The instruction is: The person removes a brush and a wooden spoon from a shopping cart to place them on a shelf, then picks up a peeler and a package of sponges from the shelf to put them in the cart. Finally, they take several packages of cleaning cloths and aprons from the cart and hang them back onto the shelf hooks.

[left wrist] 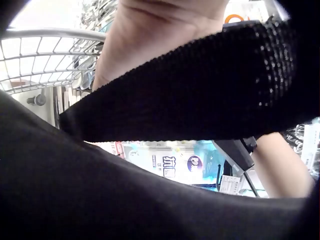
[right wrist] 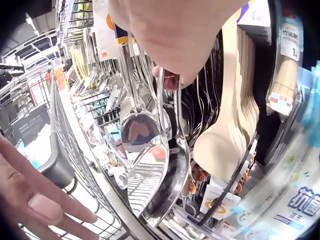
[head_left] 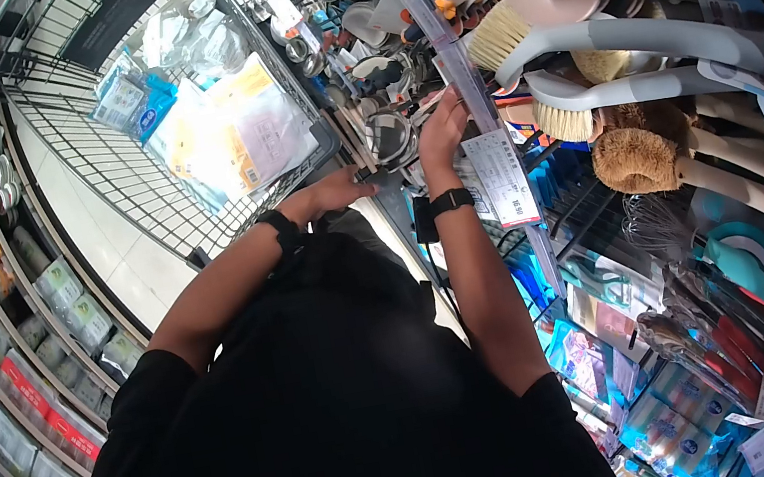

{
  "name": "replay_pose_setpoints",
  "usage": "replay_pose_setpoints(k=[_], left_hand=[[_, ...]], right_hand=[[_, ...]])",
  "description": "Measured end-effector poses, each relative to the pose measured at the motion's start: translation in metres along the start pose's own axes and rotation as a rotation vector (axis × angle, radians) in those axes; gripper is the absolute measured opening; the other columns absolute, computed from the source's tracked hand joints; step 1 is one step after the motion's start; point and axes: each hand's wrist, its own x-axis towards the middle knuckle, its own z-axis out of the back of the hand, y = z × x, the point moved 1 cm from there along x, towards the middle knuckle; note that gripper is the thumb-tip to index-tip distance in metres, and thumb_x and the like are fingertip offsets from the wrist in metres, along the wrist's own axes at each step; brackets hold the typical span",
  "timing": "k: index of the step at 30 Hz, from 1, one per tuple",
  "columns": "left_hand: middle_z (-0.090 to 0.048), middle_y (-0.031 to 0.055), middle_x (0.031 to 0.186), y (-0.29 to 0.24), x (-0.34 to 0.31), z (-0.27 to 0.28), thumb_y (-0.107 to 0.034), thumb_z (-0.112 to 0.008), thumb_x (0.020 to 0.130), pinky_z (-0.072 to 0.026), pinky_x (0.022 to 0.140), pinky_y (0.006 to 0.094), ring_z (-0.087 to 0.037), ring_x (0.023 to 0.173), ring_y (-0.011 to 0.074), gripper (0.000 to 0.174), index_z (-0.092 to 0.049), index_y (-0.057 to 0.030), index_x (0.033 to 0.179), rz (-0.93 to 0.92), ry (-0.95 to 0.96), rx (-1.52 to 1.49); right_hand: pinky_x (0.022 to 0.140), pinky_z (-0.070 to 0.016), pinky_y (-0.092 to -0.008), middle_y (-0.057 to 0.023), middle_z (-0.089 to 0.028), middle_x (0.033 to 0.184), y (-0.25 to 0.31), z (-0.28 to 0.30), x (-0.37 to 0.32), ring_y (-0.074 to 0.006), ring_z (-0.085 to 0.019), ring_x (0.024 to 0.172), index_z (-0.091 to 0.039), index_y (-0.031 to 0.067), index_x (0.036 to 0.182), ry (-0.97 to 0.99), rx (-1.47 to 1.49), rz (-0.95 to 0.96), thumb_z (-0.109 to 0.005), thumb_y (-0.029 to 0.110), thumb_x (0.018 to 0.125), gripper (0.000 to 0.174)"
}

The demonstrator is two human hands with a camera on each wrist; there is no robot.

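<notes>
Head view: the left hand point(head_left: 334, 194), fingers loosely extended, is beside the cart point(head_left: 318, 145); the price tag point(head_left: 501, 180) right reads 16.90. Left wrist view: a packet point(left wrist: 170, 162) shows 抗菌. Right wrist view: the right hand point(right wrist: 172, 37) grips slotted spoon point(right wrist: 148, 175) and ladle point(right wrist: 177, 182) handles, left of 竹锅刷 brush point(right wrist: 286, 75).

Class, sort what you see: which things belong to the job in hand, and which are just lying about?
Belong to the job:
slotted metal spoon, in the right hand's grip
unslotted metal spoon, right beside it
shopping cart, probably

Just lying about:
wooden spoons
gray-handled brushes
brown-bristled brush
price label
</notes>
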Motion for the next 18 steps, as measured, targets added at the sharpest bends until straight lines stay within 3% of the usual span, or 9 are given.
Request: replay_pose_setpoints(k=[1,3,4,5,7,8,12,15,18], left_hand=[[-0.044,0.0164,0.144,0.015,0.013,0.0,-0.042,-0.063,0.092,-0.0434,0.098,0.0398,-0.045,0.129,0.0269,0.076,-0.028,-0.006,0.151,0.101,-0.049,0.022],[-0.043,0.017,0.144,0.029,0.025,0.001,-0.042,-0.063,0.092,-0.0432,0.099,0.0392,-0.044,0.129,0.0276,0.078,-0.027,-0.0043,0.151,0.062,-0.04,0.028],[-0.043,0.0177,0.145,0.025,0.022,0.003,-0.042,-0.063,0.093,-0.0431,0.099,0.0386,-0.044,0.13,0.0283,0.079,-0.026,-0.0025,0.151,0.022,-0.031,0.039],[-0.043,0.0177,0.145,0.023,0.017,0.005,-0.042,-0.063,0.093,-0.0431,0.099,0.0386,-0.044,0.13,0.0283,0.079,-0.026,-0.0025,0.151,0.025,-0.04,0.033],[-0.048,0.0277,0.138,-0.005,-0.012,0.003,-0.041,-0.067,0.089,-0.037,0.107,0.0358,-0.047,0.13,0.0306,0.087,-0.026,0.0089,0.147,-0.066,-0.009,-0.058],[-0.048,0.0277,0.138,0.003,-0.009,0.003,-0.041,-0.067,0.089,-0.037,0.107,0.0358,-0.047,0.13,0.0306,0.087,-0.026,0.0089,0.147,-0.06,-0.015,-0.064],[-0.047,0.0272,0.14,0.028,0.005,0.008,-0.041,-0.067,0.089,-0.036,0.108,0.0363,-0.047,0.13,0.031,0.086,-0.027,0.009,0.147,0.016,-0.079,-0.052],[-0.047,0.0271,0.14,0.017,-0.008,0.007,-0.04,-0.066,0.09,-0.0356,0.108,0.0363,-0.047,0.13,0.0308,0.083,-0.029,0.0079,0.147,0.011,-0.088,-0.047],[-0.048,0.0268,0.139,0.019,-0.009,0.004,-0.04,-0.065,0.091,-0.0362,0.108,0.0367,-0.047,0.13,0.0312,0.08,-0.031,0.0073,0.146,-0.01,-0.086,-0.057]], right_hand=[[0.074,-0.0453,-0.0345,-0.0107,-0.057,0.084,-0.018,-0.004,0.006,-0.0212,-0.057,0.076,-0.047,0.0003,0.098,0.007,-0.002,0.0,-0.037,0.035,0.105,0.037],[0.079,-0.0455,-0.0363,-0.0113,-0.057,0.089,-0.049,-0.014,0.015,-0.0229,-0.057,0.077,-0.048,-0.0005,0.101,-0.09,-0.111,0.257,-0.038,0.032,0.105,0.034],[0.086,-0.0442,-0.0391,-0.016,-0.06,0.097,-0.03,-0.006,0.013,-0.0276,-0.058,0.086,-0.05,-0.0041,0.109,-0.038,-0.004,-0.063,-0.038,0.029,0.106,0.035],[0.086,-0.0442,-0.0391,-0.016,-0.06,0.097,-0.007,0.004,0.007,-0.0276,-0.058,0.086,-0.05,-0.0041,0.109,-0.028,-0.001,-0.062,-0.038,0.029,0.106,0.035],[0.093,-0.0421,-0.0409,-0.0224,-0.06,0.112,0.027,0.019,-0.004,-0.0324,-0.057,0.1,-0.05,-0.0081,0.12,0.039,-0.027,0.156,-0.037,0.029,0.106,0.042],[0.1,-0.0388,-0.0417,-0.0274,-0.055,0.124,0.023,0.017,0.001,-0.036,-0.053,0.112,-0.048,-0.0103,0.128,0.003,-0.076,0.114,-0.038,0.029,0.106,0.046],[0.102,-0.0374,-0.0418,-0.0288,-0.054,0.127,0.046,0.018,0.005,-0.0359,-0.053,0.116,-0.051,-0.0126,0.124,-0.002,-0.252,-0.171,-0.041,0.032,0.105,0.049],[0.104,-0.0367,-0.041,-0.0287,-0.054,0.129,0.055,0.017,0.004,-0.0361,-0.053,0.119,-0.05,-0.0136,0.124,-0.006,-0.298,-0.193,-0.041,0.031,0.105,0.049],[0.107,-0.0342,-0.042,-0.0295,-0.052,0.131,0.035,0.017,0.011,-0.0398,-0.05,0.123,-0.048,-0.0125,0.128,0.047,-0.184,0.039,-0.04,0.028,0.105,0.047]])
